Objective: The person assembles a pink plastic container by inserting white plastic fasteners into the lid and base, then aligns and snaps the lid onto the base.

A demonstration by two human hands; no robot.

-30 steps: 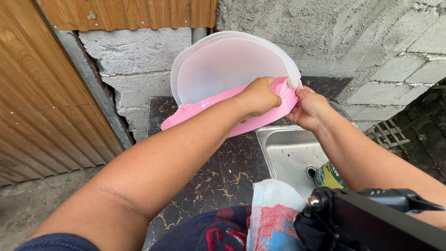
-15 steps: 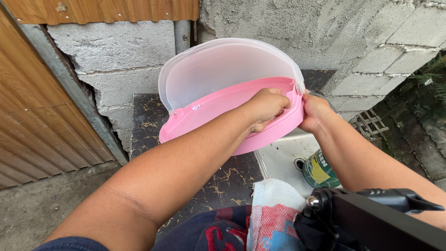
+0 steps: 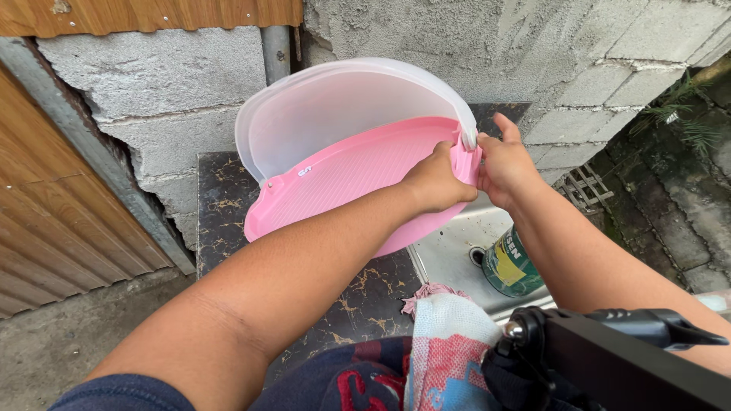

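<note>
Tilted further open than before, the pink tray (image 3: 358,183) with its clear lid (image 3: 335,114) hangs above the dark counter (image 3: 221,198). Left hand (image 3: 438,183) and right hand (image 3: 506,164) both pinch its right rim, over the sink (image 3: 457,259).

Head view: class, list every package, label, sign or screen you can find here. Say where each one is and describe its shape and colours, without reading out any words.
Can: a round green tin with a yellow and white label, standing in the metal sink beside the drain, below the right hand.
No signs or screens are in view.
</note>
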